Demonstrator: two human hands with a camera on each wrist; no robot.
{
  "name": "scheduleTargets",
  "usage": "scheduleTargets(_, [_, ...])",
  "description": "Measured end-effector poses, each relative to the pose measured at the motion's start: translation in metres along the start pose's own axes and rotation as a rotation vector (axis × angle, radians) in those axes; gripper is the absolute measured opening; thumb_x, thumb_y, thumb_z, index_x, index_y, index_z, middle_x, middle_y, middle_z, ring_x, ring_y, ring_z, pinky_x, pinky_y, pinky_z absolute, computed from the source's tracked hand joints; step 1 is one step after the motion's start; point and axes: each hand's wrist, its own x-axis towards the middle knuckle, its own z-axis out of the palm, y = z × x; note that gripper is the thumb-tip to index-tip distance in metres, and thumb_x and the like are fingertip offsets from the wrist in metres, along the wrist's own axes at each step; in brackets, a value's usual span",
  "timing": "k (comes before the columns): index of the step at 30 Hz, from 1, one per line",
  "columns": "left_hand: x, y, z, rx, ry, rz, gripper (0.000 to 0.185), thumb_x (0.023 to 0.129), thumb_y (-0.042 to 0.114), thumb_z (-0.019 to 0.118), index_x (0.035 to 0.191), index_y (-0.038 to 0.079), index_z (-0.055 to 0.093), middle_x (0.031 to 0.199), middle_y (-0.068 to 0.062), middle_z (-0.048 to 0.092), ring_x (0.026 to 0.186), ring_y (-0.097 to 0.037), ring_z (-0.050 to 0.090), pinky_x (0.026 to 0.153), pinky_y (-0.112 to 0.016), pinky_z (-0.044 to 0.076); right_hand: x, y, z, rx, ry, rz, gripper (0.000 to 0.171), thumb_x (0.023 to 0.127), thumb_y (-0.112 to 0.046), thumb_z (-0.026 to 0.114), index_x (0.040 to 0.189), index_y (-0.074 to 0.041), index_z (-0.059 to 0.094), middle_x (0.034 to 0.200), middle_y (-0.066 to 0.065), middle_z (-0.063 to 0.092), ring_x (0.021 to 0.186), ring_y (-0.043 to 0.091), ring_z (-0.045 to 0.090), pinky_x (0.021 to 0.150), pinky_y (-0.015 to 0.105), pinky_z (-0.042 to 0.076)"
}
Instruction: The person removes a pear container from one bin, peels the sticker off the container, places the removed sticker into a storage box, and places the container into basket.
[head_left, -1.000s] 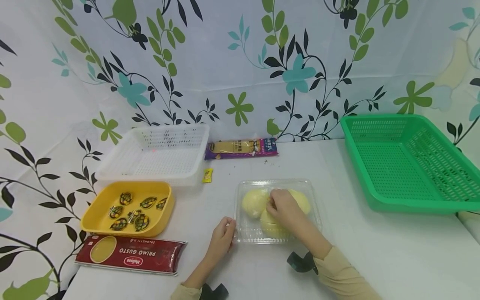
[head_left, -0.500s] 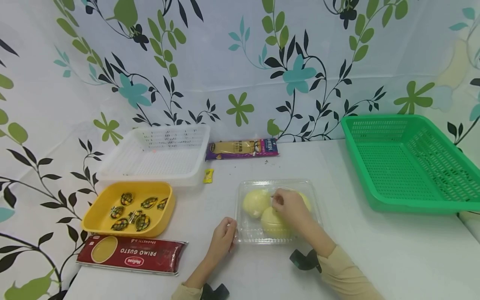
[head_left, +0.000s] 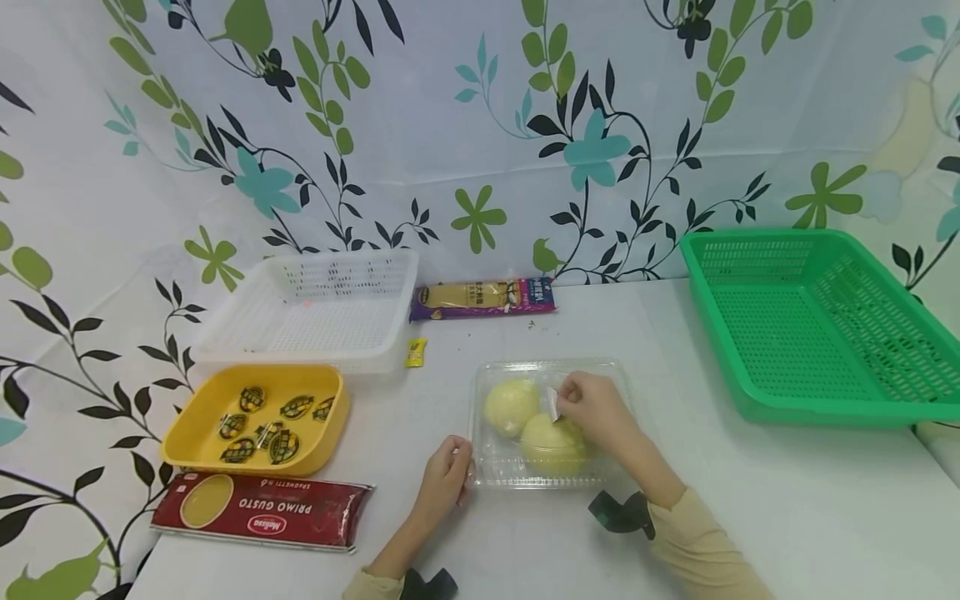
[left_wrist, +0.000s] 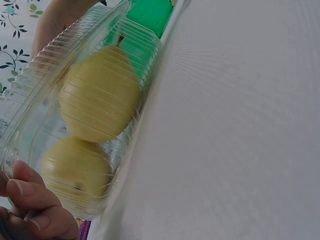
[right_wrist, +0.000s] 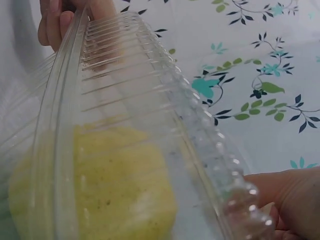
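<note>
A big white cloth (head_left: 420, 142) with green leaves, blue flowers and black vines hung behind and around the desk. The desk (head_left: 750, 500) was white and smooth. On its right side sat a large green basket (head_left: 817, 325) with little holes. At the back left sat a white basket (head_left: 315, 312), and just in front of it was a yellow tray (head_left: 187, 425) with small wrapped candies (head_left: 262, 421) inside. A red spaghetti packet (head_left: 262, 510) lay flat near the front left edge. A long purple and yellow noodle packet (head_left: 483, 297) lay at the back by the cloth, and a tiny yellow wrapper (head_left: 415, 352) lay near the white basket. In the middle of the desk, close to the person, sat a clear plastic box (head_left: 491, 462) with round yellow fruits (head_left: 512, 406) inside it. The left hand (head_left: 444, 477) held the box's front left corner, with its fingers (left_wrist: 30, 197) curled around the rim. The right hand (head_left: 592, 410) was over the box, and its fingers pinched a small clear flap (head_left: 553, 404) of the lid. Both sleeves were tan, and each wrist wore a black strap.
</note>
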Motion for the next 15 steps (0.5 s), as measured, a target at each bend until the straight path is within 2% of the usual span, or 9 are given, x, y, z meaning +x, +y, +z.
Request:
scheduleTargets(9, [0.001, -0.002, -0.001, -0.007, -0.002, 0.004, 0.018, 0.097, 0.008, 0.035, 0.090, -0.004, 0.046, 0.052, -0.001, 0.044, 0.036, -0.002, 0.036, 0.036, -0.015, 0.030, 0.001, 0.004, -0.008, 0.001, -0.004, -0.019, 0.003, 0.076, 0.000, 0.060, 0.076, -0.001, 0.057, 0.063, 0.002, 0.053, 0.053, 0.013, 0.047, 0.047, 0.025, 0.043])
scheduleTargets(15, [0.001, -0.002, 0.000, -0.010, -0.004, -0.005, 0.018, 0.097, 0.009, 0.035, 0.089, -0.003, 0.046, 0.052, 0.000, 0.044, 0.036, -0.002, 0.037, 0.036, -0.015, 0.031, 0.001, 0.010, -0.016, 0.035, -0.039, 0.018, 0.004, 0.075, 0.000, 0.059, 0.078, -0.001, 0.057, 0.064, 0.004, 0.053, 0.049, 0.014, 0.049, 0.045, 0.027, 0.044])
